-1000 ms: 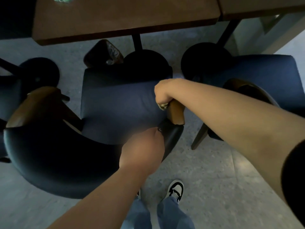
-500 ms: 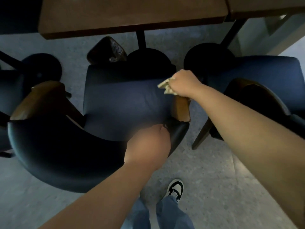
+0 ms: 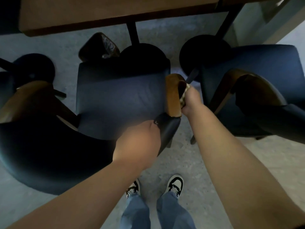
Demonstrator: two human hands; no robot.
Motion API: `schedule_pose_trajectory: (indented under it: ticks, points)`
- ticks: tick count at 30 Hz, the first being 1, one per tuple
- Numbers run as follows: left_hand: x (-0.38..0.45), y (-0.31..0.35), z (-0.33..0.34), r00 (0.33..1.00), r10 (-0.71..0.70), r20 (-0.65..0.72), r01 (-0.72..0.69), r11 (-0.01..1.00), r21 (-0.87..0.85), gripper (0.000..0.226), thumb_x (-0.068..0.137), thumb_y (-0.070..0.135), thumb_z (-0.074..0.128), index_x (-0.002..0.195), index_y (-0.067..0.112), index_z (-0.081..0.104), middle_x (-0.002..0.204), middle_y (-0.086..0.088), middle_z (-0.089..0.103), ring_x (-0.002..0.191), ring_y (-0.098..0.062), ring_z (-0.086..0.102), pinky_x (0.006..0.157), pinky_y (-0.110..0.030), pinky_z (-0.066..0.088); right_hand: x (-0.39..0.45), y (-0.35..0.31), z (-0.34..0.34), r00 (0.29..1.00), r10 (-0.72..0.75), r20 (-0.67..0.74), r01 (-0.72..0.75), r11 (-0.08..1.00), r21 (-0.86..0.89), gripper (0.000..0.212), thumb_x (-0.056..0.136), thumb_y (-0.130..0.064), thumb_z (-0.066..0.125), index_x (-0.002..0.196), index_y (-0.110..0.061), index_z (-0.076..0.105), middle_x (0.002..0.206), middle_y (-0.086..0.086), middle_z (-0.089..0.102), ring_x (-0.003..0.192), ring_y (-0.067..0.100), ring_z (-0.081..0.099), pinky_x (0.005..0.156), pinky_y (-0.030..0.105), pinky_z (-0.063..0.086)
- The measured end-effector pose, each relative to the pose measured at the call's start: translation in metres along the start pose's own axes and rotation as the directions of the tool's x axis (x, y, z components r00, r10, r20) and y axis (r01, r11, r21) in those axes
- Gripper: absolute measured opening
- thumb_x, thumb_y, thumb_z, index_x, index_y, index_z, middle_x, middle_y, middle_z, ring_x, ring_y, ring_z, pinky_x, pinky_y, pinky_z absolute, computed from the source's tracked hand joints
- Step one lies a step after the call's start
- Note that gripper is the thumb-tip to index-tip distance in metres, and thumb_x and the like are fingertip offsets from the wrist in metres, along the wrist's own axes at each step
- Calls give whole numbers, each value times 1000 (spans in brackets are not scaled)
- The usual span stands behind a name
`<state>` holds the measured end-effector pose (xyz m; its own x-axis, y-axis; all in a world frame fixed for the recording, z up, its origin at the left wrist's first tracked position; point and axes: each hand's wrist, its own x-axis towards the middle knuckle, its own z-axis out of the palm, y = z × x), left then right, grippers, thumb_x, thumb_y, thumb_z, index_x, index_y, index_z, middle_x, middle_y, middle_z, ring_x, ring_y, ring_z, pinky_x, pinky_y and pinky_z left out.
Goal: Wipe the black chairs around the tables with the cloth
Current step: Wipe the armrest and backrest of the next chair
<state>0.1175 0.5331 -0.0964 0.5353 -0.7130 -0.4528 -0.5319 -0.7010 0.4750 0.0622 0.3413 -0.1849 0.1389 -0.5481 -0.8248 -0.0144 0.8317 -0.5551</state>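
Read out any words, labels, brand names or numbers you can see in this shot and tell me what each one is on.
None: no readable text shows anywhere.
The shoes carry black and white panels, no legible brand.
The cloth in the right hand is patterned, without words.
The middle chair, steadied by the left hand, and the table show no labels.

No legible text — (none anywhere)

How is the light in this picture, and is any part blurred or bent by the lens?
Head view: dim overall, so the chair backrest is nearly black; a smeared bright patch sits on the left hand; the wide lens bows the table edge; the cloth in the right hand is soft, its pattern unclear.
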Motion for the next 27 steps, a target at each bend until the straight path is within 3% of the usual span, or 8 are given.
schedule_pose_trajectory:
  ticks: [3, 6, 11, 15, 17, 21, 24, 27]
  points:
    - [-1, 1, 0, 1000, -5, -2, 5, 1000, -5, 36, 95, 44, 26, 97, 36, 61, 74, 9, 61, 72, -15, 58, 66, -35, 50, -25, 5, 0, 996, -30, -86, 32, 999, 29, 35, 98, -28, 48, 126, -8, 56, 120, 13, 63, 103, 28, 63, 88, 40, 54]
    - [0, 2, -1, 1000, -5, -3, 5, 1000, -6, 37, 95, 44, 27, 99, 36, 62, 77, 9, 63, 74, -17, 60, 70, -38, 53, -47, 13, 1, 989, -100, -107, 92, 992, -83, 31, 98, -30, 45, 116, -8, 58, 89, 4, 63, 76, 17, 61, 63, 26, 50]
    - [1, 2, 0, 1000, -5, -15, 6, 1000, 19, 36, 96, 40, 29, 79, 27, 58, 70, 4, 60, 66, -18, 57, 60, -34, 46, -62, 11, 4, 966, -258, -11, 246, 933, -264, 37, 99, -24, 37, 122, -3, 57, 74, -6, 48, 63, 7, 45, 55, 22, 37]
    - [2, 2, 0, 999, 2, -35, -1, 1000, 22, 38, 96, 38, 30, 68, 23, 51, 68, 1, 57, 65, -21, 55, 55, -32, 37, -87, 23, -5, 912, -408, 33, 397, 861, -318, 24, 94, -24, 40, 77, -22, 57, 71, -4, 51, 65, 11, 46, 58, 27, 33]
    - [3, 1, 1, 999, 4, -50, -4, 1000, 17, 40, 96, 38, 31, 66, 21, 50, 68, -1, 56, 64, -22, 54, 52, -30, 32, -99, 35, -10, 844, -526, 104, 525, 773, -356, 20, 91, -25, 45, 80, -21, 61, 76, -3, 58, 72, 13, 53, 63, 31, 39]
    - [4, -1, 1, 998, 22, -53, -23, 999, -27, 42, 95, 37, 32, 65, 18, 52, 72, -4, 58, 68, -24, 54, 54, -32, 34, -108, 50, -20, 751, -640, 159, 626, 617, -477, 39, 93, -25, 51, 131, -22, 55, 125, 1, 61, 111, 16, 57, 85, 21, 45]
    - [8, -2, 1, 998, 48, -41, -49, 998, -32, 41, 96, 36, 33, 73, 12, 57, 78, -4, 59, 72, -24, 56, 61, -33, 39, -112, 49, -23, 614, -757, 223, 728, 434, -531, 39, 94, -16, 50, 132, -14, 56, 129, 3, 59, 113, 13, 53, 73, 2, 34]
    - [9, -5, 0, 997, 53, -52, -59, 992, -108, 39, 94, 37, 36, 74, 12, 60, 81, -4, 60, 71, -21, 54, 60, -31, 36, -115, 46, -21, 562, -757, 333, 753, 302, -584, 38, 94, -14, 52, 131, -7, 56, 133, 8, 57, 122, 18, 50, 82, 7, 31]
